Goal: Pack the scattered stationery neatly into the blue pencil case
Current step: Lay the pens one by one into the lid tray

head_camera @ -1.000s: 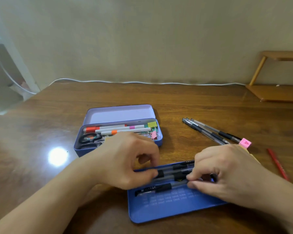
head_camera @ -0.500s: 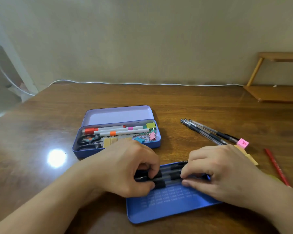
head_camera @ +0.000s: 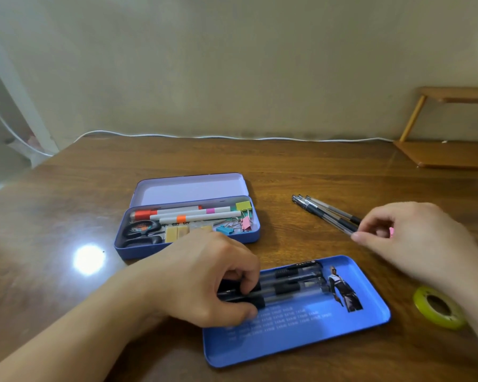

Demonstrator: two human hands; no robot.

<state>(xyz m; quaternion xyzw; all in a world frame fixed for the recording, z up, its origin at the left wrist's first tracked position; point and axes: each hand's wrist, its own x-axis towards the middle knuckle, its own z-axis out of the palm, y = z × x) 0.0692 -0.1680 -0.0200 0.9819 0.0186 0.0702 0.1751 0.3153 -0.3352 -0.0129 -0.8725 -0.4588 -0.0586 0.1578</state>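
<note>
Looks like a desk at home: a wooden table (head_camera: 287, 166) pushed against a plain beige wall (head_camera: 232, 64). A white cable (head_camera: 232, 137) trails along its back edge, a small wooden shelf (head_camera: 450, 153) stands right.

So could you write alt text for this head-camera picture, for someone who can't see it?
On a wooden table, a person's left hand presses black pens into a blue tray while the right hand reaches loose pens. Behind sits an open pencil case of stationery.

I see a plain beige wall (head_camera: 232, 64) behind the brown wooden counter (head_camera: 287, 161), a white cable (head_camera: 232, 137) along its far edge, a wooden shelf (head_camera: 447, 153) far right.
</note>
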